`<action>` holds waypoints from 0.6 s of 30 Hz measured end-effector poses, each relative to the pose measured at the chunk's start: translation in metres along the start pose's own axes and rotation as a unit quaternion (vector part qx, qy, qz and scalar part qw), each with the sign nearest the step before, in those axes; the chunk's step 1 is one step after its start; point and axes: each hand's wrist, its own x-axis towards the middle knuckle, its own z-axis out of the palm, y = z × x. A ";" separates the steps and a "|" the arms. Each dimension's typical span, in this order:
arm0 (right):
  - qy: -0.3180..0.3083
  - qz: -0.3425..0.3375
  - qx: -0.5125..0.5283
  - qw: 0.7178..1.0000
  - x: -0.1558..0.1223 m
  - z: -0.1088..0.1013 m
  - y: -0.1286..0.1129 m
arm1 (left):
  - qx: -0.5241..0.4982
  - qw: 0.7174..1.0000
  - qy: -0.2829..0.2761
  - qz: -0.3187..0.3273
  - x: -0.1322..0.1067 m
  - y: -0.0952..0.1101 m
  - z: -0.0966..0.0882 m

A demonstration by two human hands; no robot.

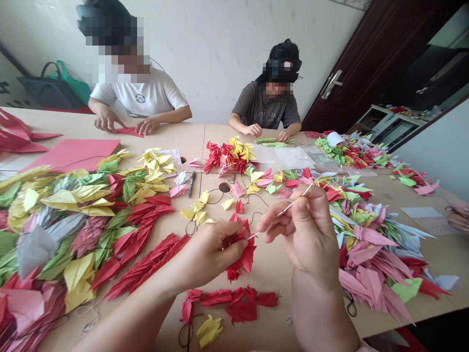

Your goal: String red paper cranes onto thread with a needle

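One red folded-paper cluster (248, 258), above the pale wooden table (273, 274), pinched at its upper edge by the left hand's (210, 252) fingers, the right hand's (306, 227) pinching a thin white rod (287, 209); presumably light, easily creased, best held by thick folds.

Red ppr (249, 257) part-hid, tee logo (140, 98) illeg.

Toward 6 o'clock, the left hand (209, 248) pinches red folded paper (247, 260); at 4, the right hand (312, 230) grips a thin white strand (253, 235) reaching the left fingertips. Lower at 6, red pieces (242, 309) lie on the table (269, 330). Coloured paper heaps (78, 195) fill 9. People in white (161, 93) and dark (247, 105) shirts sit at 10 and 1.
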 end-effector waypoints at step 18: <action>0.225 -0.013 -0.036 0.974 -0.040 -0.078 -0.008 | 0.209 0.974 -0.019 0.082 0.008 -0.019 0.017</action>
